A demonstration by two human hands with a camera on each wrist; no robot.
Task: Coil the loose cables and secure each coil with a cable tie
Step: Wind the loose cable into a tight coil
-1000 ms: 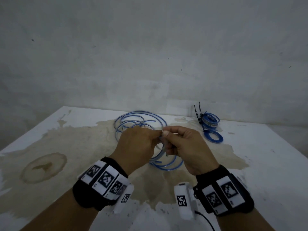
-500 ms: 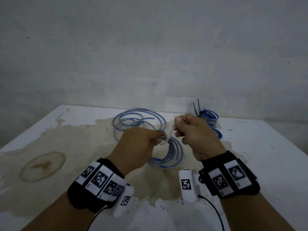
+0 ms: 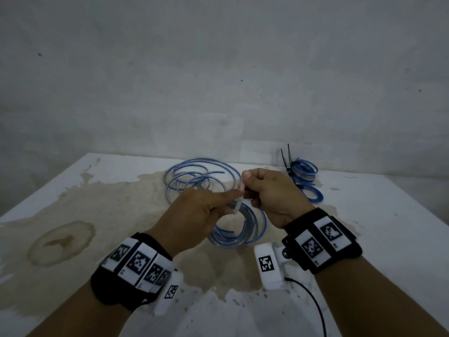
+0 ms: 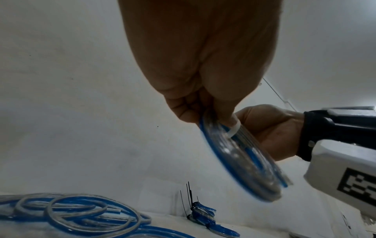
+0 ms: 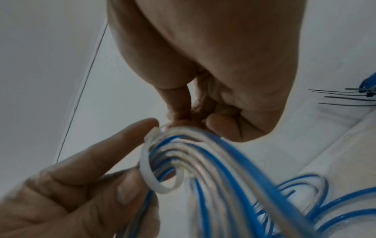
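A small coil of blue and clear cable (image 3: 245,229) hangs just above the table, gripped at its top by my left hand (image 3: 229,203). A white cable tie (image 3: 238,201) is looped round the bundled turns. My right hand (image 3: 245,187) pinches the tie's tail and holds it up, close to the left fingers. In the left wrist view the tie (image 4: 234,130) crosses the coil (image 4: 244,161) below my fingertips. The right wrist view shows the tie loop (image 5: 150,170) still slack around the strands (image 5: 223,177), with the left forefinger beside its head.
Loose blue cable (image 3: 194,176) lies in wide loops on the stained white table (image 3: 376,227) behind my hands. At the back right sit tied coils (image 3: 303,173) with black tie tails sticking up. A grey wall stands close behind the table.
My right hand has risen up and away from the left, drawing the tie's tail with it. The coil has bunched tighter and lifted under the left hand.
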